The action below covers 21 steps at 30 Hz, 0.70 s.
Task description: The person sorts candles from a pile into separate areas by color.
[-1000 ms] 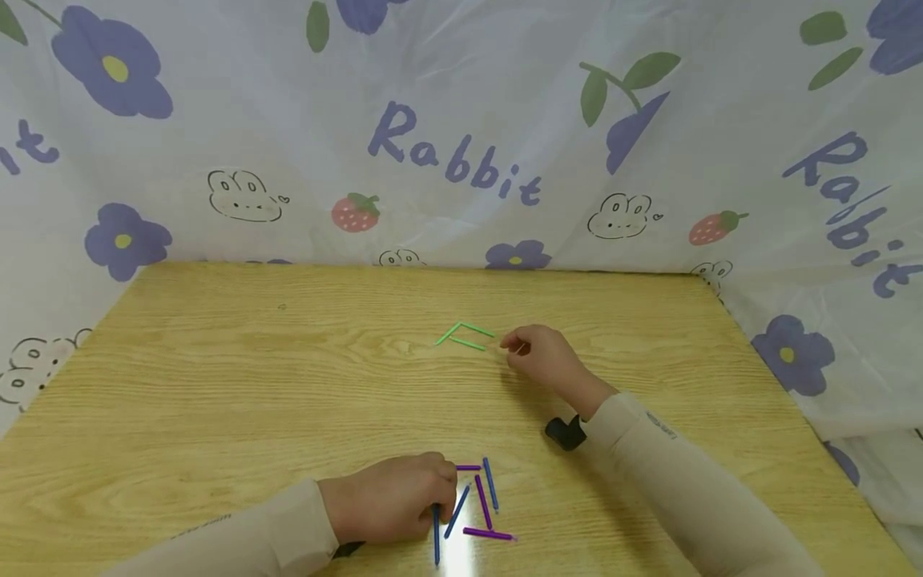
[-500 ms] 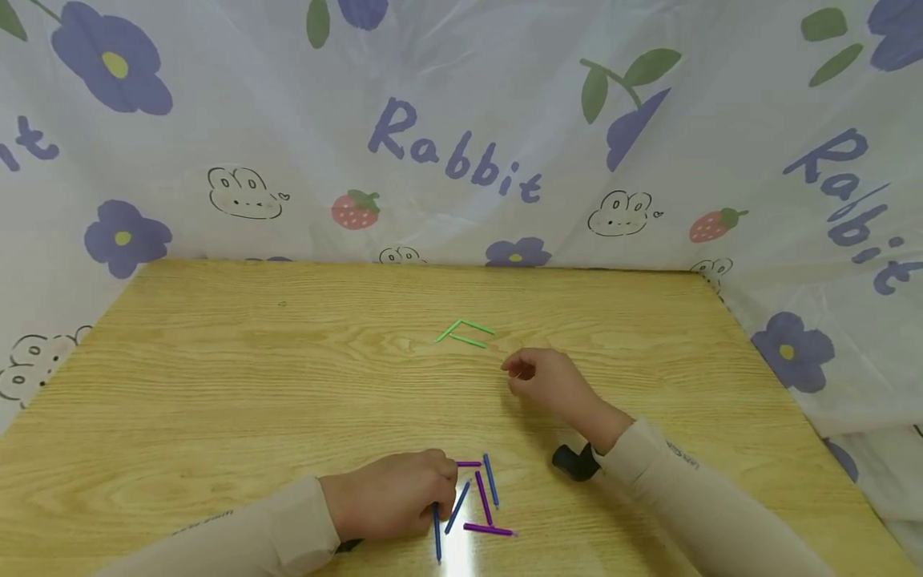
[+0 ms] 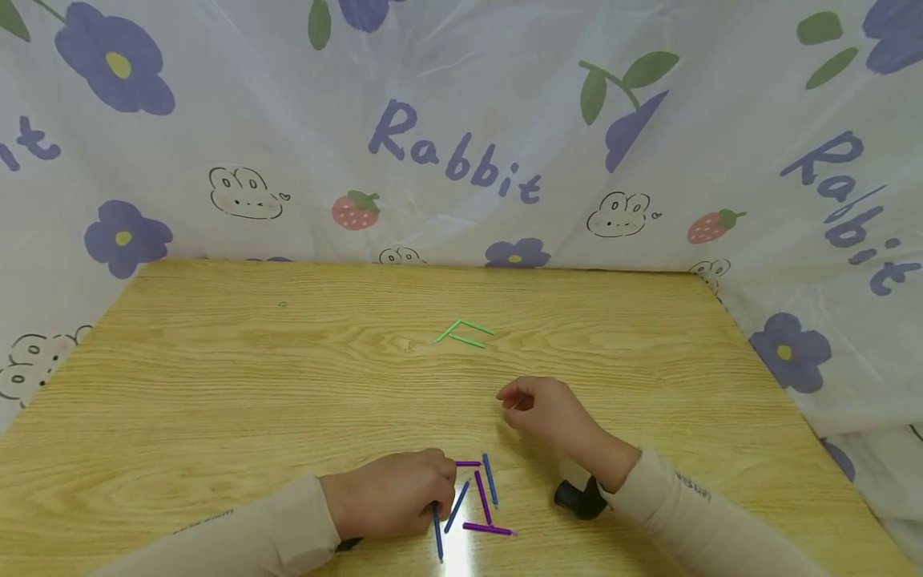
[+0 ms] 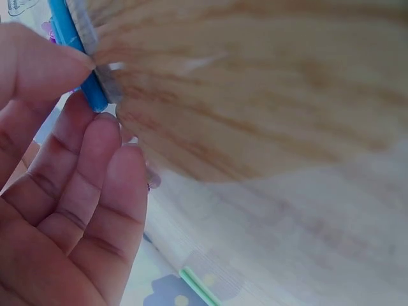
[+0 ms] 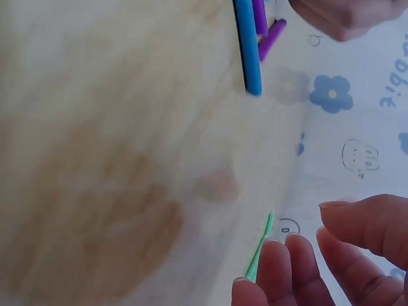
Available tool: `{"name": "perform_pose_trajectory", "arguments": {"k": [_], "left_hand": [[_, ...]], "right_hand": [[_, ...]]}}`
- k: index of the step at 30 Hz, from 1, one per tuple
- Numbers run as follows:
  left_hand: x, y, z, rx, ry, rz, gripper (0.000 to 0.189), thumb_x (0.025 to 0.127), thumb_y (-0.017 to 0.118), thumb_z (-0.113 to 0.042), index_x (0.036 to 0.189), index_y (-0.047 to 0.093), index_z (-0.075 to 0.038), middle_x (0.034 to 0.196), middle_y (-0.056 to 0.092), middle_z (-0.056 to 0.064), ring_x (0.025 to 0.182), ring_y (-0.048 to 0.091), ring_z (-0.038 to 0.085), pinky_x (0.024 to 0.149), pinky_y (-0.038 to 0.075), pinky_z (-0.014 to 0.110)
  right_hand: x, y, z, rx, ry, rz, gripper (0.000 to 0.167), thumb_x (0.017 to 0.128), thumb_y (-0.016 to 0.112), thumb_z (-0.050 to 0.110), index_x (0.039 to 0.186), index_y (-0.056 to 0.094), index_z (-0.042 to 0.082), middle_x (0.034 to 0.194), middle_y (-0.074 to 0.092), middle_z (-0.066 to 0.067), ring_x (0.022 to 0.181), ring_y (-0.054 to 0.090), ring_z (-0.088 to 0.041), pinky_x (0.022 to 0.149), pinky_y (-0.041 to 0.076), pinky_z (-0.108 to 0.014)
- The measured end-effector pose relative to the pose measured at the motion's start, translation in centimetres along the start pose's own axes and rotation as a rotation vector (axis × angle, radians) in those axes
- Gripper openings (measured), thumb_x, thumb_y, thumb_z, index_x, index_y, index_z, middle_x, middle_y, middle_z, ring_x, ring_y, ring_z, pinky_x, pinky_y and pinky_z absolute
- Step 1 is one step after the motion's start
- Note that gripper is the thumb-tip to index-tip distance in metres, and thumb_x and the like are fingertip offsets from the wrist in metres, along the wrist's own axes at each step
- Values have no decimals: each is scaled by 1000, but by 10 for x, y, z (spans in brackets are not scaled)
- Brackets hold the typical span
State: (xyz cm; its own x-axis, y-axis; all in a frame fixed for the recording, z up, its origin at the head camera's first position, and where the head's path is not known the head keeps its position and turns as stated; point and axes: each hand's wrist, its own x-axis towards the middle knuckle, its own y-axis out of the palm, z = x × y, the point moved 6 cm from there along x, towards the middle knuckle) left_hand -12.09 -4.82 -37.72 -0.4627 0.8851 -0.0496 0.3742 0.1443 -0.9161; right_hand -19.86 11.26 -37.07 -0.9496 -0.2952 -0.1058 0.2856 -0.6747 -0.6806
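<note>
While left hand (image 3: 395, 494) pinches blue stick (image 3: 437, 534), right hand (image 3: 546, 410) hangs empty, fingers (image 5: 275, 271) loosely apart; stick-laying, maybe; next pick-up needs gentle pinch.

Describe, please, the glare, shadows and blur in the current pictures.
Head view: white glare on the table among the blue sticks and purple sticks, a soft shadow below the right hand; left wrist view: the table's grain looks smeared, out of focus; right wrist view: the table is blurred too.
</note>
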Motion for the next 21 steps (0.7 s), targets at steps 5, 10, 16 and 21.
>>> {"name": "perform_pose_trajectory", "arguments": {"k": [5,10,16,21], "left_hand": [[0,0,1,-4,-7,3,23,76,70,2,72,66,-21,78,48,-16,77,43,-2,67,39,10],[-1,0,1,-18,-22,19,24,77,70,1,72,65,-21,77,49,-16,77,43,-2,67,40,11],[0,1,2,-29,-32,30,24,77,70,1,72,65,-21,77,49,-15,76,42,-2,66,40,12],[1,1,2,-29,-38,31,24,76,69,2,72,65,-21,77,48,-15,76,41,-2,66,40,12]], "right_hand": [[-8,8,-2,16,2,28,14,84,70,4,98,71,4,85,66,1,80,60,-12,71,51,-26],[-16,13,-2,25,-10,54,14,83,71,5,97,72,4,84,66,1,79,59,-11,71,50,-25],[-24,16,0,57,-20,86,14,82,72,5,96,72,4,83,66,1,78,59,-11,69,50,-24],[-30,20,3,54,-27,119,14,81,71,2,95,72,4,83,66,1,77,57,-11,69,49,-23]]}}
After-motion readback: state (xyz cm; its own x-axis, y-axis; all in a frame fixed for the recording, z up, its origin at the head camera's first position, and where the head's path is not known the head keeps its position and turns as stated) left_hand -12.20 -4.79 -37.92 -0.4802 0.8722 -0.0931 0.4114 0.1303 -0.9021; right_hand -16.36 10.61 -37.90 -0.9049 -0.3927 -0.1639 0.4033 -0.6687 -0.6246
